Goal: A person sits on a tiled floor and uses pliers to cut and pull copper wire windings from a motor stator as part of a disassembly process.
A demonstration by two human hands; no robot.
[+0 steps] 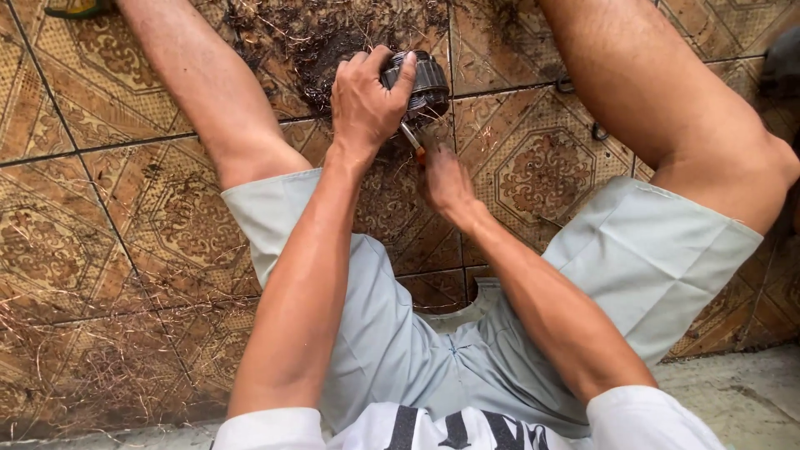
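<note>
A: What is seen at the far left?

B: A patterned brown tiled floor (pixel 100 208) is seen, strewn with thin dry fibres (pixel 92 367) along its lower part. A bare leg (pixel 208 92) is stretched across it from the upper left.

A: And what is gripped near the middle?

B: A dark, ribbed, round machine part (pixel 423 83) is held by the left hand (pixel 362 104). The fingers are curled and clamped over its top and left side, with the thumb laid across its upper rim. The part is held just above the floor, between the two legs, in front of a patch of dark dirt and debris (pixel 333 42).

A: What is found just to the right of it?

B: A thin tool with a silver shaft and an orange-red handle (pixel 414 143) is pointed up into the underside of the part. It is grasped by the right hand (pixel 446 183), whose fingers are closed around the handle; most of the handle is hidden by them.

A: And further right?

B: Pale grey-blue shorts (pixel 650 258) are seen below, and the other bare leg (pixel 658 92) is bent across the tiles. A strip of grey concrete (pixel 733 392) is seen at the lower right corner.
</note>
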